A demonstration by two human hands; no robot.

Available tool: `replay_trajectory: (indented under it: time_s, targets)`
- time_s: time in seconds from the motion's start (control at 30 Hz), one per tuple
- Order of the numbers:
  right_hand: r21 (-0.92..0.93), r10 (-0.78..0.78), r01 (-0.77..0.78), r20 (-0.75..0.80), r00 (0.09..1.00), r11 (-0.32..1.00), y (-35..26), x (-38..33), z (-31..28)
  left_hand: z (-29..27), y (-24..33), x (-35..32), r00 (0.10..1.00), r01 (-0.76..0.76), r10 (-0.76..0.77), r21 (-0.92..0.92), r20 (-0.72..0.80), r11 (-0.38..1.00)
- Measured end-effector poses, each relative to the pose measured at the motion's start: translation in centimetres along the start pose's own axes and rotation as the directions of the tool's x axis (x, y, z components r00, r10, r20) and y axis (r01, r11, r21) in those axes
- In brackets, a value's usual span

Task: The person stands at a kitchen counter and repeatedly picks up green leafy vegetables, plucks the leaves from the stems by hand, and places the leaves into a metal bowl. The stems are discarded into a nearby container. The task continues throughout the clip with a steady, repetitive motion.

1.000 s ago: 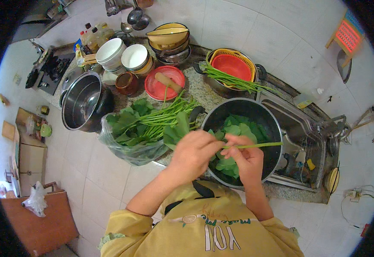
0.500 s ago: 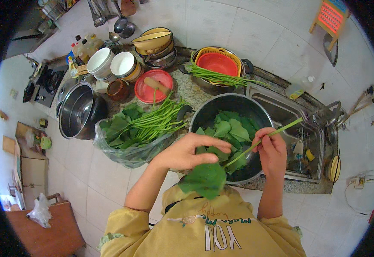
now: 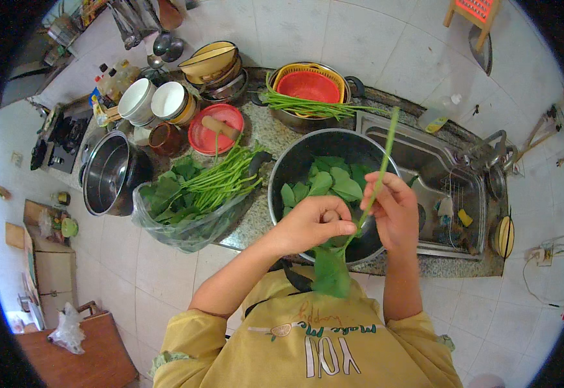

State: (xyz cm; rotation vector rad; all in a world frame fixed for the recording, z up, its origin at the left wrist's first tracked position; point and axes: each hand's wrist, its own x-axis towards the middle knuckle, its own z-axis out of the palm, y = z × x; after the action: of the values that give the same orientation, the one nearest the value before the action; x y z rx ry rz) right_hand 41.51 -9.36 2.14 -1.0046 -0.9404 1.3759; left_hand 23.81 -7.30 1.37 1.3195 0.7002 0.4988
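Note:
Over the large dark pot [image 3: 282,155], my right hand [image 3: 392,210] pinches a long green leafy stem [image 3: 390,139] that stands up steeply past the fingers. My left hand [image 3: 311,223] is curled, its thumb and fingers closed at the lower part of this stem. Below the hands hangs the stem's broad green leaf [image 3: 331,271], in front of the pot's near rim. Loose green leaves [image 3: 337,181] lie inside the pot, partly hidden by my hands. Left of the pot, a clear plastic bag [image 3: 194,239] holds leafy greens [image 3: 220,181] with long stems.
Behind the pot, bare green stems [image 3: 308,105] lie across another pot with a red basket [image 3: 308,86]. A metal sink [image 3: 437,194] is at the right. An empty steel pot [image 3: 110,171], white bowls [image 3: 167,99] and a red plate [image 3: 230,118] stand left on the counter.
The stem has swung from slanting right to nearly upright. My left hand has moved right and closed near the stem's lower part. The view has shifted slightly.

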Motion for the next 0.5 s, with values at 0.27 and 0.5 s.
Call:
replay_trajectory:
  time_s: [0.27, 0.5]
  targets:
    - [0.129, -0.018, 0.013, 0.039, 0.999, 0.992, 1.3, -0.7, 1.1, 1.6, -1.2, 0.3, 0.998, 0.052, -0.042, -0.236, 0.047, 0.97]
    - [-0.369, -0.007, 0.085, 0.207, 0.978, 0.926, -1.2, -3.2, -0.2, -0.2, 0.8, -1.2, 0.969, -0.241, 0.24, -0.382, -0.051, 0.892]
